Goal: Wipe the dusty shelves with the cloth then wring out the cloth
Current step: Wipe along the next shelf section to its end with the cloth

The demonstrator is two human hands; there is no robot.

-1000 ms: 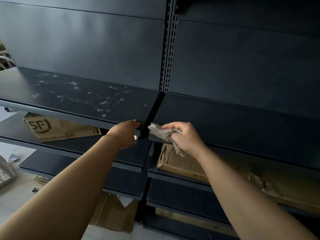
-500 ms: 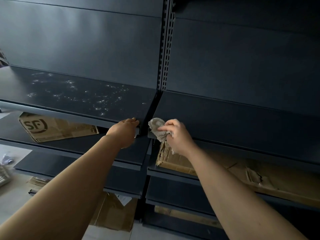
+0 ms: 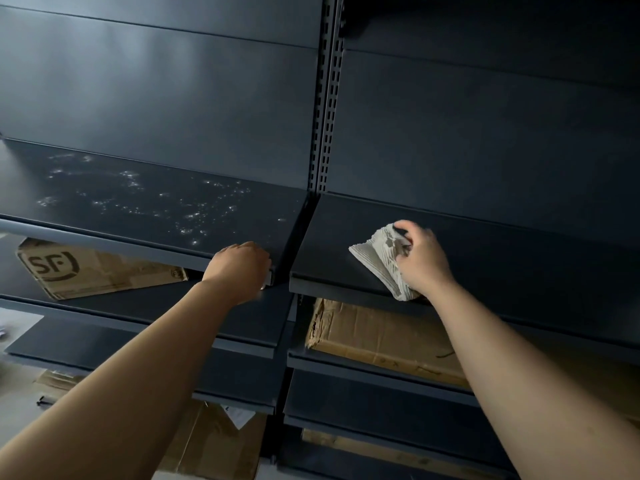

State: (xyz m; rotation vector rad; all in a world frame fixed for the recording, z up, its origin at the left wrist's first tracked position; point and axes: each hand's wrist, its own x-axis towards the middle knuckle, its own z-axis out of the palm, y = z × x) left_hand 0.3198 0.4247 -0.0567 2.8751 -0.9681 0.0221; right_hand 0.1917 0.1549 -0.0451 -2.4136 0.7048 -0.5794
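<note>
Grips a crumpled pale grey cloth [image 3: 375, 259] in the right hand [image 3: 420, 259], fingers curled round its bunched end, and presses it onto the dark metal shelf of the right bay [image 3: 502, 258], close to the front edge. Hooks the left hand [image 3: 239, 268] over the front lip of the neighbouring dark metal shelf speckled with white dust [image 3: 138, 202], at its right corner, fingers clenched on that lip.
</note>
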